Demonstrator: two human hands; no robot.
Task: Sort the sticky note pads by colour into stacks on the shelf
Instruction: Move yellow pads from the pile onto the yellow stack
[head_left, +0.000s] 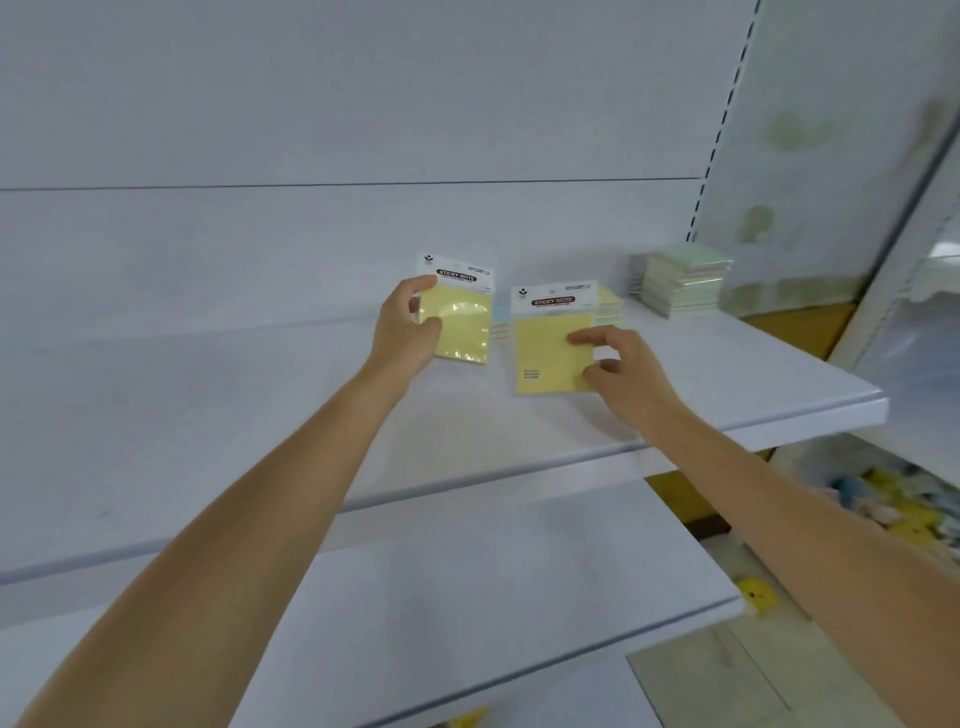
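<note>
Left grip (410, 322) holds a yellow pad (462, 327); right grip (618, 369) pinches a second pad (550, 353) at 3 o'clock. Slick wrappers could slip, knocking the mixed pile (605, 306) at 12 o'clock.

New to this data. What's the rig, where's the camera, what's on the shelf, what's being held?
No machine: a person's two bare hands, filmed by one wide-angle camera worn on the head, looking forward and down. The left hand holds the first yellow pad by its left edge; the right hand has its grip on the second yellow pad at its right side. Both are over a white shelf. Behind them lie a few pastel pads, and a taller mixed stack stands at the back right.
</note>
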